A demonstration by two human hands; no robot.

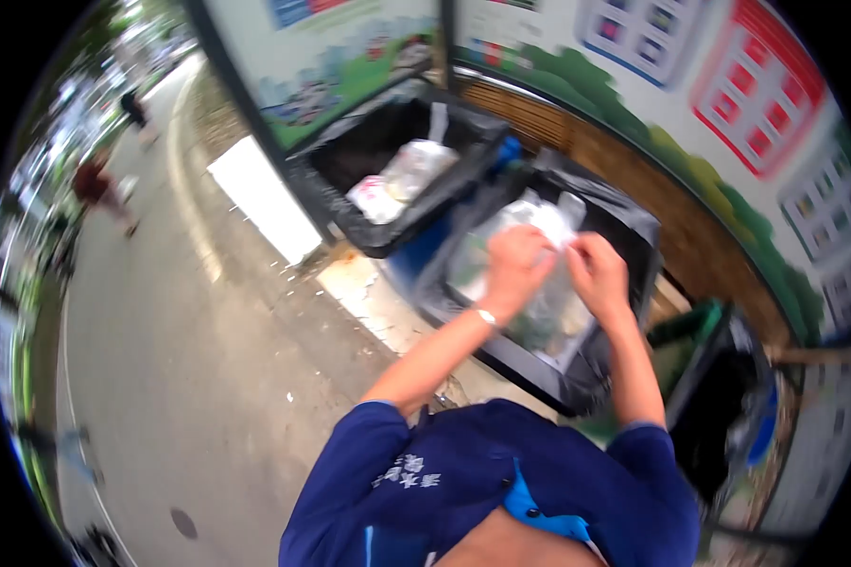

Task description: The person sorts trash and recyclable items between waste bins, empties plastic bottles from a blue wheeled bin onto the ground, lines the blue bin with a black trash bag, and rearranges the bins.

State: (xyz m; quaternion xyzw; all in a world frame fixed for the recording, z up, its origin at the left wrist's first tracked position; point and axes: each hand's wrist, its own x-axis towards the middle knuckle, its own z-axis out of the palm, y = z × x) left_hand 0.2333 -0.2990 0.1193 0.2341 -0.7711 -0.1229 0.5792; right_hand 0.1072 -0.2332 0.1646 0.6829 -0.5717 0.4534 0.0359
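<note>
Both hands are over a bin lined with a black bag. My left hand is closed on the top of a clear plastic bag, its wrist wearing a pale band. Close beside it, my right hand pinches the same bag's whitish gathered top, fingers bent inward. The plastic bag lies in the bin, and its contents are blurred, with some green and pale patches showing through.
Left of it stands another black-lined bin holding clear and white bags. A third lined bin is at right. Printed panels rise behind. A white board lies near the road, where people walk farther off.
</note>
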